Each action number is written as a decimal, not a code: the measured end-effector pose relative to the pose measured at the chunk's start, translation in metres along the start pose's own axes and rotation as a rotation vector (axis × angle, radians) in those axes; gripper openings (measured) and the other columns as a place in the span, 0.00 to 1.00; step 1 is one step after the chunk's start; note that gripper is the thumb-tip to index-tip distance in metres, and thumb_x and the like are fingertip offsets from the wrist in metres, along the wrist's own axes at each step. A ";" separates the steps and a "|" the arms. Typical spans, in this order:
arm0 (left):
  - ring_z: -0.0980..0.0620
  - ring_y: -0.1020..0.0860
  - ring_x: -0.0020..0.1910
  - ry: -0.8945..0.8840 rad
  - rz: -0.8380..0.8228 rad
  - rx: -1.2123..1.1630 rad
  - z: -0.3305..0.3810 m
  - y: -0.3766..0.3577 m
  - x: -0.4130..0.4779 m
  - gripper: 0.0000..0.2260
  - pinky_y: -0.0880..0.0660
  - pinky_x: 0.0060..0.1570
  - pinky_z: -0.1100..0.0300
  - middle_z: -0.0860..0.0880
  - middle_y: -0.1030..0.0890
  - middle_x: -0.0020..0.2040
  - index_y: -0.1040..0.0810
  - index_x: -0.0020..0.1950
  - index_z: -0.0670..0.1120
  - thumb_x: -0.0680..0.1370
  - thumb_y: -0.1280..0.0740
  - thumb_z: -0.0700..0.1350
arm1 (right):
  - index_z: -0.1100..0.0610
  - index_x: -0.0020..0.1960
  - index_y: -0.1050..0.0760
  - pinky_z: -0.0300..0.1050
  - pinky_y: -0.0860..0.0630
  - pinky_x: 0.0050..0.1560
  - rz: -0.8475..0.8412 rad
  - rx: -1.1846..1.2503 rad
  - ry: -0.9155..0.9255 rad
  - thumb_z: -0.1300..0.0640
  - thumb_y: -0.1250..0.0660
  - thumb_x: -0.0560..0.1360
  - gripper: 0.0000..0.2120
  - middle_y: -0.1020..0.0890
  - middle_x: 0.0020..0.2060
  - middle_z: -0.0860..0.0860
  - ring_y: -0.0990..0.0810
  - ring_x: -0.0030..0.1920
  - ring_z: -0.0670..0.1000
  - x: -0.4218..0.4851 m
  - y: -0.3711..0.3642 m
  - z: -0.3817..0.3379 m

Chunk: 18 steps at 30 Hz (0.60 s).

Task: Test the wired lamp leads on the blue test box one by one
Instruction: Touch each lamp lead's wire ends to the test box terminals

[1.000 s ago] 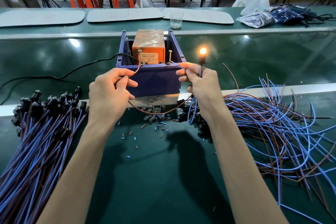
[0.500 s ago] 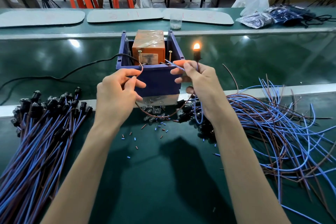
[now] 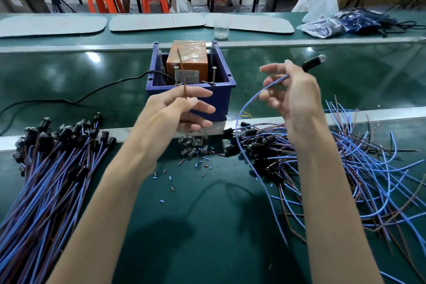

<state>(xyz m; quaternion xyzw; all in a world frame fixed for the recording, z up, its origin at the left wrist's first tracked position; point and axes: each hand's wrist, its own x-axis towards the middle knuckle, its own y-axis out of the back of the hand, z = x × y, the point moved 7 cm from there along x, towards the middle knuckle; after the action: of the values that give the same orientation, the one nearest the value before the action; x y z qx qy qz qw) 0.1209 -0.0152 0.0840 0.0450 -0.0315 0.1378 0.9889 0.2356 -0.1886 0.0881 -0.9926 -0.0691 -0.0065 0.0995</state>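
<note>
- A green conveyor belt (image 3: 207, 226) fills a workshop; orange stools (image 3: 101, 0) stand behind it.
- On the belt, the blue test box (image 3: 221, 97) holds an orange unit (image 3: 187, 53); two screws (image 3: 214, 75) stand upright at its front rim.
- Bundled leads (image 3: 46, 180) lie at left and a loose tangle (image 3: 345, 163) at right.
- The left hand (image 3: 170, 115), in front of the box, pinches a brown lead (image 3: 182, 71) that points up.
- The right hand (image 3: 292, 94), raised to the right of the box, curls round a blue lead (image 3: 249, 104); its lamp holder (image 3: 312, 62) is dark.
</note>
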 end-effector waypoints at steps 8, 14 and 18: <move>0.60 0.22 0.59 -0.053 -0.554 0.342 0.006 -0.020 -0.024 0.18 0.28 0.57 0.69 0.57 0.18 0.57 0.22 0.61 0.58 0.73 0.35 0.58 | 0.62 0.57 0.24 0.40 0.27 0.58 0.199 -0.291 0.716 0.65 0.44 0.80 0.12 0.27 0.58 0.55 0.27 0.60 0.48 -0.025 0.005 -0.053; 0.66 0.22 0.54 0.085 -0.652 0.629 -0.013 -0.021 -0.028 0.22 0.27 0.55 0.68 0.67 0.21 0.55 0.27 0.62 0.65 0.69 0.39 0.68 | 0.57 0.66 0.25 0.47 0.40 0.58 0.322 -1.131 0.703 0.69 0.41 0.75 0.21 0.37 0.70 0.60 0.39 0.70 0.60 -0.023 0.000 -0.039; 0.66 0.23 0.53 0.151 -0.546 0.763 -0.020 0.000 -0.021 0.31 0.27 0.56 0.66 0.66 0.20 0.52 0.27 0.63 0.64 0.63 0.44 0.71 | 0.56 0.64 0.24 0.49 0.39 0.59 0.220 -1.395 0.352 0.65 0.40 0.76 0.18 0.33 0.67 0.59 0.37 0.65 0.62 -0.004 0.017 -0.013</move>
<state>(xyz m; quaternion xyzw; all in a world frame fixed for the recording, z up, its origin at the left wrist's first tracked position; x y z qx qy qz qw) 0.1020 -0.0192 0.0630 0.4015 0.1063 -0.1224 0.9014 0.2345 -0.2081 0.0980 -0.8105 0.0683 -0.1987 -0.5467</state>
